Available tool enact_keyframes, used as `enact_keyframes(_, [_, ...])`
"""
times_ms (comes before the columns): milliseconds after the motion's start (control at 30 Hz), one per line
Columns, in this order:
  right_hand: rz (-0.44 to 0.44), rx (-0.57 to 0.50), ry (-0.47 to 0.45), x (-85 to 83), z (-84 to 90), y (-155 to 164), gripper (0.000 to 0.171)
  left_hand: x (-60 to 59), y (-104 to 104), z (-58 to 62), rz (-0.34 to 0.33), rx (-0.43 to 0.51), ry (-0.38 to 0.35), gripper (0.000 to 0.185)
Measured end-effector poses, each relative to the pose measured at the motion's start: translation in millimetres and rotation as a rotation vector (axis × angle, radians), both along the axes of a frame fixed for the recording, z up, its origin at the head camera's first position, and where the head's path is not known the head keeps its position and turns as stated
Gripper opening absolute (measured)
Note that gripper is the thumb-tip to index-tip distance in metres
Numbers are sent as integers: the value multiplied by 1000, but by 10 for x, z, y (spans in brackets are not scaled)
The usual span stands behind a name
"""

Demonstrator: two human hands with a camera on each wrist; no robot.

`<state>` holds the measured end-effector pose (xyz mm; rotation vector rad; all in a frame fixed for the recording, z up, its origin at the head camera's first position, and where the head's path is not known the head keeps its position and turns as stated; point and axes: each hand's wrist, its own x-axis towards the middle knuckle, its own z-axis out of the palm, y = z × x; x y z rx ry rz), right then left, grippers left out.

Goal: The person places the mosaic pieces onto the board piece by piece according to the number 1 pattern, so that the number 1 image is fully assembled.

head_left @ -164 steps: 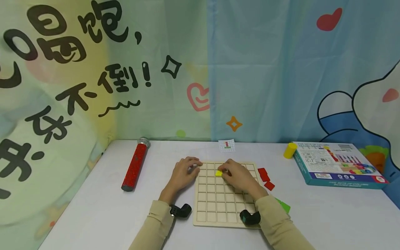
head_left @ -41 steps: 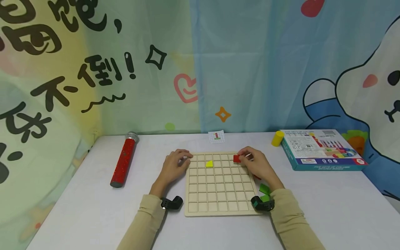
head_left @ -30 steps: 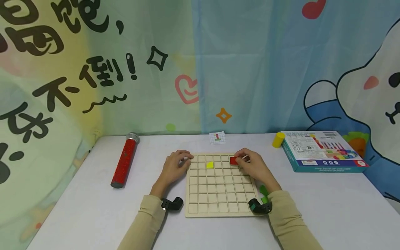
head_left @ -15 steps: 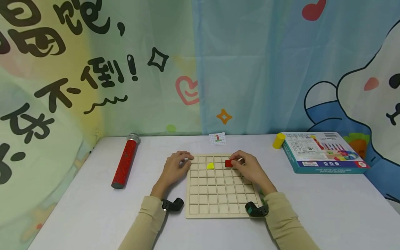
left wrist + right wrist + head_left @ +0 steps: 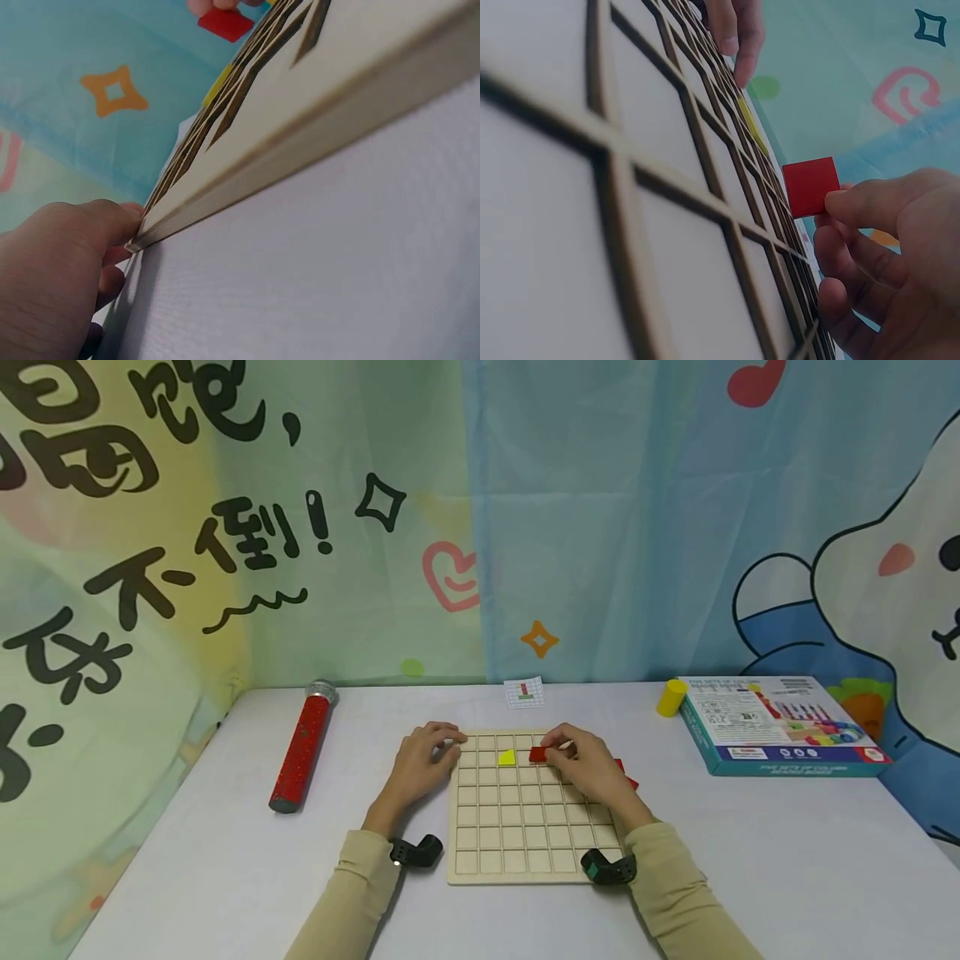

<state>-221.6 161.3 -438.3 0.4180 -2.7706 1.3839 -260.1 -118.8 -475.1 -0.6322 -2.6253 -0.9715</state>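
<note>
my right hand (image 5: pixel 889 262) pinches a red square tile (image 5: pixel 811 186) just above the wooden grid board (image 5: pixel 592 225) | yellow piece (image 5: pixel 751 124) lies in a far cell | my left hand (image 5: pixel 736 30) rests at the board's far edge | patterned curtain behind

So the bench (image 5: pixel 225 827) is a plain pale grey-white top pushed up against a cartoon curtain. Dead centre sits a wooden grid board (image 5: pixel 525 827), lying flat. Off to the left there's a red glittery tube (image 5: pixel 302 758) with a silver cap, lying on its side. At the back edge, a small printed card (image 5: pixel 523 692). Right side has a yellow cylinder (image 5: pixel 671 697) standing just beside a teal game box (image 5: pixel 783 725). A couple of loose red pieces (image 5: pixel 624 774) lie by the board's right edge.
</note>
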Motion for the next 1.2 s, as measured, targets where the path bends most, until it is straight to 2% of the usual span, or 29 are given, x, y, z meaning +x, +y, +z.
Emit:
enact_keyframes(500, [-17, 23, 20, 1, -43, -136, 11, 9, 6, -11, 12, -4, -19, 17])
enact_keyframes(833, [-14, 50, 41, -26, -71, -164, 10, 4, 7, -24, 6, -6, 3, 18])
enact_keyframes(1200, [-12, 113, 111, -49, -77, -172, 15, -8, 10, -5, 0, -5, 13, 17])
